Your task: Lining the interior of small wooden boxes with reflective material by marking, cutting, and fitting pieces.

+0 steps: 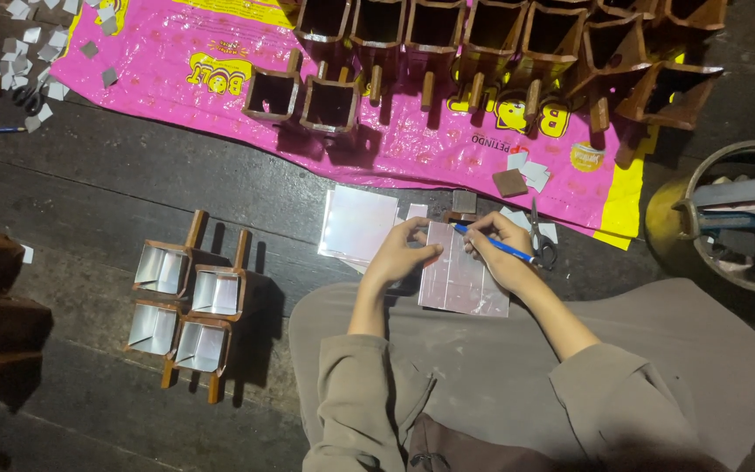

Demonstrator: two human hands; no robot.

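A shiny silver sheet (465, 284) lies on the dark wooden floor just in front of my knees. My left hand (399, 253) presses on its left edge, fingers resting on a small block at the sheet's top. My right hand (500, 253) grips a blue pen (495, 245), with the tip touching the sheet's upper part. More silver sheets (358, 223) lie to the left, partly under my left hand. Scissors (542, 240) rest just right of my right hand.
Several small wooden boxes with handles, lined in silver (187, 301), stand at left. More unlined boxes (482, 44) sit on a pink plastic sheet (176, 61) at the top. Cut square pieces (37, 52) lie at top left. A round tin with tools (740, 218) stands at right.
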